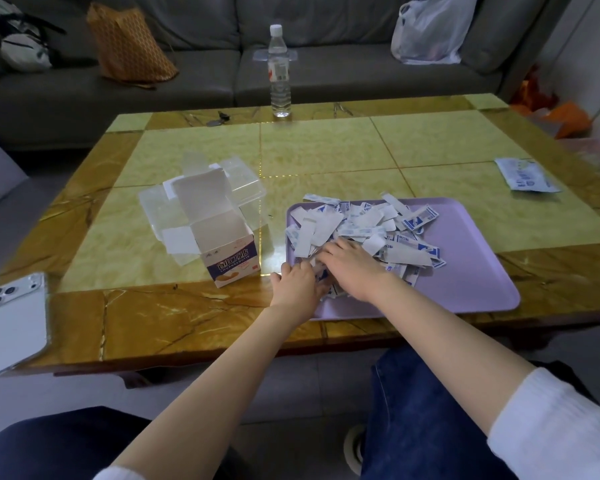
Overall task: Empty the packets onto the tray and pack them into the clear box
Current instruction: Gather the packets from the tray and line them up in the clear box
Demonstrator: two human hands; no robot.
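The tray [465, 271] is the thing to steer by: a lilac one, lying near the front edge of the tiled table [326, 150]. A heap of small white and blue packets [371, 230] covers its left half, a few poking over its far rim; its right half is bare.

Both hands are at the tray's near left corner. The right hand [352, 268] lies palm down on the heap, fingers spread flat over the packets, not closed round anything I can see. The left hand [297, 285] sits at the tray's left rim, touching the right one, its fingers curled in at the edge of the pile. Whether it has pinched a packet I cannot tell; the fingertips are hidden.

Just left of the tray stands a small carton [227, 251] with its flaps open, printed blue and orange on the front. Behind the carton, further from the tray's near edge, is the clear box [236, 187], lid up, with nothing visible inside it.

Well left of the tray, at the table's front corner, a phone [14, 323] lies face down. Beyond the tray's far side a water bottle [280, 74] stands upright at the table's far edge. To the tray's right, apart from it, lies a flat printed pouch [525, 176].
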